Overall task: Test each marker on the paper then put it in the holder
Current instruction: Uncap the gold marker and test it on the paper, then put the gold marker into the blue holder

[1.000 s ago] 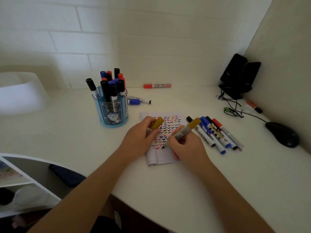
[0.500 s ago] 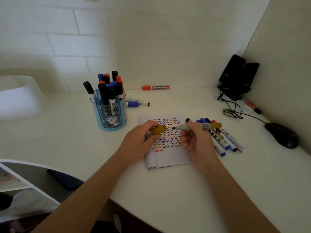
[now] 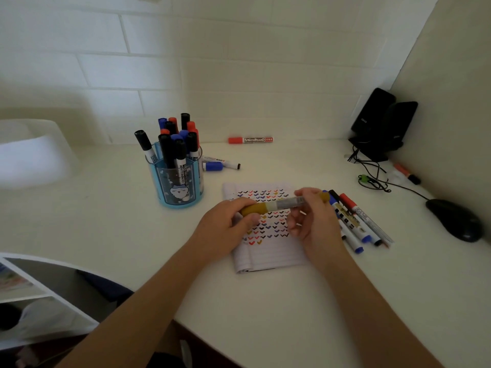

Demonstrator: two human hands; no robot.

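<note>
Left hand [image 3: 225, 229]: fingers and thumb curled round the mustard cap end of the gold marker [image 3: 287, 203]. Right hand [image 3: 316, 224]: fingertips pinch the grey barrel, near the mustard tail end. Marker lies roughly level, held up over the paper [image 3: 268, 256] and not touching it. Cap is in line with the barrel; can't tell if it's fully seated. Barrel print is too blurred to read.

Paper is a lined pad lying flat on the white desk [image 3: 265, 309], with rows of small tick marks in red, blue, black and gold.

Just right of the pad is a loose bunch of markers [image 3: 356, 219], at least five, with black, red and blue caps. It's partly hidden by the right hand and the labels are unreadable.

Left of the pad is a blue see-through holder [image 3: 162, 192] with a cartoon animal on the front. It's packed with about a dozen markers, with black, blue and red caps; exact count is unclear. One reads "WHITEBOARD".

Behind the holder are 2 markers lying flat, one with a blue cap [image 3: 212, 166]. By the wall is 1 red marker [image 3: 251, 140], labelled "WHITEBOARD".

Far right: 1 black mouse [image 3: 454, 220], 2 black speakers [image 3: 382, 120], a tangle of cable [image 3: 372, 179] and 1 orange marker [image 3: 406, 173].
</note>
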